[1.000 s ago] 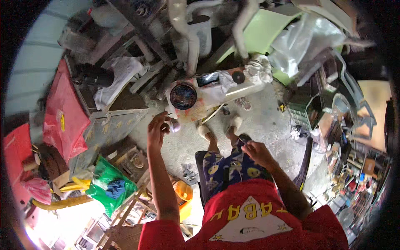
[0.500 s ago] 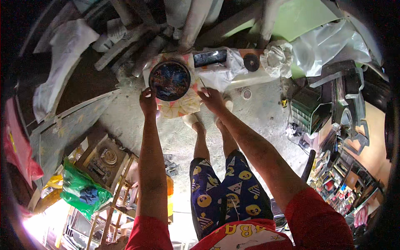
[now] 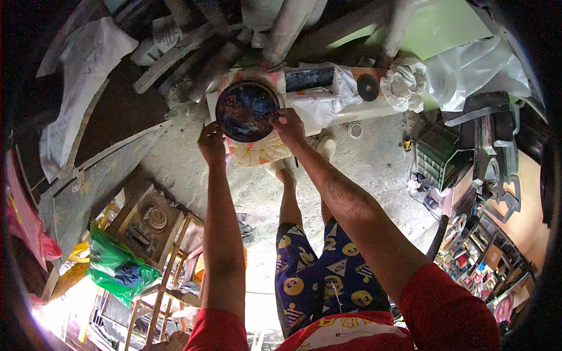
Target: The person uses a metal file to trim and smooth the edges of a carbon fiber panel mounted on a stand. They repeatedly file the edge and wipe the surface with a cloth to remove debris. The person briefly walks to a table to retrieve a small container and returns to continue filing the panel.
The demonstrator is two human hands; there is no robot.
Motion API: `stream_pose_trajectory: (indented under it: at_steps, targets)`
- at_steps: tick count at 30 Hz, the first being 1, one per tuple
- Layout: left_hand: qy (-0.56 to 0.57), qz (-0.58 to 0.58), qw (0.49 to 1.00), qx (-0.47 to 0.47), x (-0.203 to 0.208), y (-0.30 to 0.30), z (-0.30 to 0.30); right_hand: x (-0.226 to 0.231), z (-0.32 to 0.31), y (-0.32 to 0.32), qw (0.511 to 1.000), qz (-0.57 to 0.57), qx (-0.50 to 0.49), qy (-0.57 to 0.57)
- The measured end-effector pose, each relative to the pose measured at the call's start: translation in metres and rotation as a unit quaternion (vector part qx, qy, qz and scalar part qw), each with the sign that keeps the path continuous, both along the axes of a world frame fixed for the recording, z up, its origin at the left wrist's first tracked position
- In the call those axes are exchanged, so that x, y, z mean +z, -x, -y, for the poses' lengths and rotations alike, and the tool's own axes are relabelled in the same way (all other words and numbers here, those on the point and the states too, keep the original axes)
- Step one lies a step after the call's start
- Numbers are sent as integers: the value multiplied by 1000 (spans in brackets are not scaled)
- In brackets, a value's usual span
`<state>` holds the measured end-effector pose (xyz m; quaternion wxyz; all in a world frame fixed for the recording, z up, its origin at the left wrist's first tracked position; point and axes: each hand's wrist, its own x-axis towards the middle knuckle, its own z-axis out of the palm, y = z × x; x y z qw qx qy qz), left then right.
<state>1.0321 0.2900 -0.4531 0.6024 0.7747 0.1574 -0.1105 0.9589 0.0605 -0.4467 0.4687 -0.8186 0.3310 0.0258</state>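
A round, dark, plate-like disc [image 3: 247,111] with a blue and reddish-brown picture on its face rests on a patterned cloth or paper [image 3: 257,153]. My left hand [image 3: 212,140] closes its fingertips on the lower left rim. At the right rim, my right hand [image 3: 289,126] pinches the disc between thumb and fingers. A thin dark tip [image 3: 296,162] shows below my right hand; it may be the end of a slim stick held in it, but most of it is hidden.
Right of the disc lie a dark rectangular tray [image 3: 309,79], white plastic [image 3: 328,105], a small black disc [image 3: 368,87] and a bunched white cloth [image 3: 404,86]. A green crate [image 3: 434,153] stands at the right. A wooden rack with a green bag [image 3: 120,266] is at lower left.
My right hand has moved from beside the disc onto its right rim. The disc's picture looks turned. The thin stick above my right hand no longer shows plainly.
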Motion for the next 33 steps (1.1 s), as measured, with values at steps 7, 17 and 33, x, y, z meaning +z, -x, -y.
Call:
stream_pose_trajectory:
  at_steps: [7,17,33]
  targets:
    - [31,-109,985,-127,84,19,33,-34,35,35,961,-6,-69,-269]
    - [34,-140,962,-232,97,96,9,105,83,179,868,-222,-109,-430]
    - [-311,-38,918,-245,4,-35,176,158,40,279,815,-310,-194,-449]
